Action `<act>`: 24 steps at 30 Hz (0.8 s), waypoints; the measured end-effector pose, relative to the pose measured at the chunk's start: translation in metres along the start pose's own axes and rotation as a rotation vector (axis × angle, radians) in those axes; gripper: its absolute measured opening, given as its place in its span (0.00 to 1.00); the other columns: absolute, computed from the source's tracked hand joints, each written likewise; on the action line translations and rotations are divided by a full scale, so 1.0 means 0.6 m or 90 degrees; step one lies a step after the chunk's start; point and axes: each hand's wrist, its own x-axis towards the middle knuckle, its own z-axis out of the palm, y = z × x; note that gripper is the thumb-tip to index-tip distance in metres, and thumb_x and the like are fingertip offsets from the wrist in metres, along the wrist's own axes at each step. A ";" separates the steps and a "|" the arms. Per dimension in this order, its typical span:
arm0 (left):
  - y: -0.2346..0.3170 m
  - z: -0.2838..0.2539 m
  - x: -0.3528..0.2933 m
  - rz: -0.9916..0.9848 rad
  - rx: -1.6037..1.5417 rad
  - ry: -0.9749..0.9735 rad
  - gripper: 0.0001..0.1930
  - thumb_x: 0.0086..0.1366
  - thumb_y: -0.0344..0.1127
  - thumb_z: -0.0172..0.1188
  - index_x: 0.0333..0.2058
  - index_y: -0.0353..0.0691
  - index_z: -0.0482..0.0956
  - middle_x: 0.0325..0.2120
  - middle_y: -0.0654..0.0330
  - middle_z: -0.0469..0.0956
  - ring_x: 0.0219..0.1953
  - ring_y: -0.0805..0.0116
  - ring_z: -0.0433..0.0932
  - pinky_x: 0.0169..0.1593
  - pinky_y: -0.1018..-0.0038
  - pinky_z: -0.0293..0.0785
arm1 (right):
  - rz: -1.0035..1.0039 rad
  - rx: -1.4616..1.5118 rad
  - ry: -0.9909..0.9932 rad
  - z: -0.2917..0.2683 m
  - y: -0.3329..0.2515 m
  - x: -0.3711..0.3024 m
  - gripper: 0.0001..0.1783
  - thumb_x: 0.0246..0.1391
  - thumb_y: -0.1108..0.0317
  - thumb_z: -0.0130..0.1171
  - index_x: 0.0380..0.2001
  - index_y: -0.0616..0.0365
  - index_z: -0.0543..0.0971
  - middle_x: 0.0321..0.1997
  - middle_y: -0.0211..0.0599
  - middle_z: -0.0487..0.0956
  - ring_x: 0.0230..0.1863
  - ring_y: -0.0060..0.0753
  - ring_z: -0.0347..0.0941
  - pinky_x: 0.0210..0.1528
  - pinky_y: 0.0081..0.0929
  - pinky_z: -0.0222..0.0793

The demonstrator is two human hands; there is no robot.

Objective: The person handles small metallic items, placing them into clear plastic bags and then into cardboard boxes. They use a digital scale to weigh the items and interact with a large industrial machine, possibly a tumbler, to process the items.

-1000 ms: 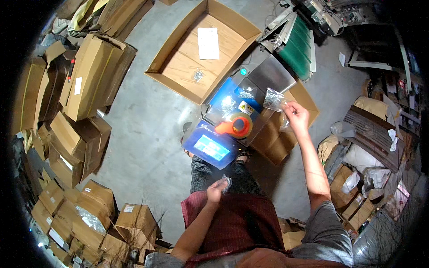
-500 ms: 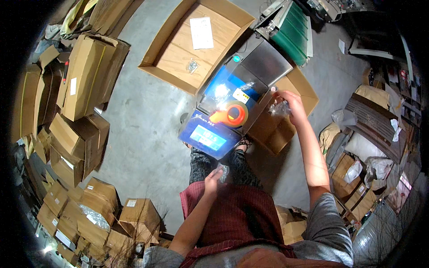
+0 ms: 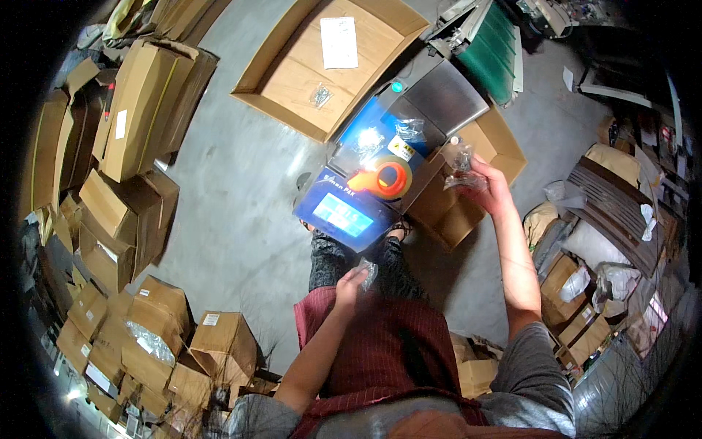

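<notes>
My left hand (image 3: 352,284) is closed on a small clear plastic bag (image 3: 370,274), low in front of my apron. My right hand (image 3: 491,188) is raised at the right side of a blue machine (image 3: 303,208) with a lit screen. Its fingers hold a clear plastic bag (image 3: 461,177) above an open carton (image 3: 510,148); what is inside the bag is too small to make out. Another clear bag (image 3: 411,131) lies on the machine's blue part. Nearer me on the machine rests an orange tape dispenser (image 3: 373,180) with a tape roll.
A large shallow cardboard box (image 3: 252,82) beyond the machine holds a paper sheet (image 3: 339,42) and a small bag of parts (image 3: 320,95). A green conveyor belt (image 3: 486,62) stands at the far right. Stacked cartons (image 3: 139,110) line the left; piled cardboard and bags fill the right.
The view has shifted slightly. My right hand has turned, and its bag shows more fully. The bag on the machine looks larger and more spread out. My left hand still holds its bag.
</notes>
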 end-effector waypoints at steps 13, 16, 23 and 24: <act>0.014 -0.014 -0.005 -0.007 -0.015 -0.027 0.13 0.65 0.32 0.61 0.48 0.38 0.79 0.41 0.66 0.80 0.40 0.75 0.76 0.43 0.75 0.74 | -0.002 -0.151 0.243 0.038 0.010 0.037 0.22 0.51 0.45 0.68 0.31 0.54 0.80 0.21 0.29 0.79 0.21 0.24 0.75 0.21 0.20 0.65; 0.005 -0.026 -0.001 0.019 -0.008 -0.036 0.14 0.65 0.34 0.61 0.48 0.39 0.79 0.41 0.66 0.80 0.41 0.74 0.76 0.41 0.73 0.76 | 0.000 -0.160 0.233 0.064 0.006 0.039 0.21 0.51 0.47 0.69 0.26 0.53 0.77 0.16 0.27 0.76 0.15 0.22 0.72 0.14 0.19 0.59; 0.018 -0.039 -0.006 -0.023 0.006 -0.043 0.16 0.66 0.38 0.60 0.51 0.42 0.77 0.45 0.67 0.78 0.45 0.72 0.74 0.39 0.68 0.79 | -0.001 -0.133 0.201 0.082 0.011 0.050 0.20 0.53 0.49 0.67 0.26 0.54 0.77 0.17 0.30 0.78 0.15 0.19 0.70 0.13 0.17 0.56; 0.019 -0.040 -0.007 -0.016 0.003 -0.040 0.16 0.66 0.38 0.60 0.50 0.42 0.77 0.45 0.67 0.78 0.45 0.73 0.75 0.38 0.69 0.79 | -0.002 -0.132 0.186 0.075 0.015 0.053 0.20 0.54 0.49 0.66 0.27 0.55 0.78 0.17 0.30 0.78 0.14 0.19 0.70 0.12 0.17 0.56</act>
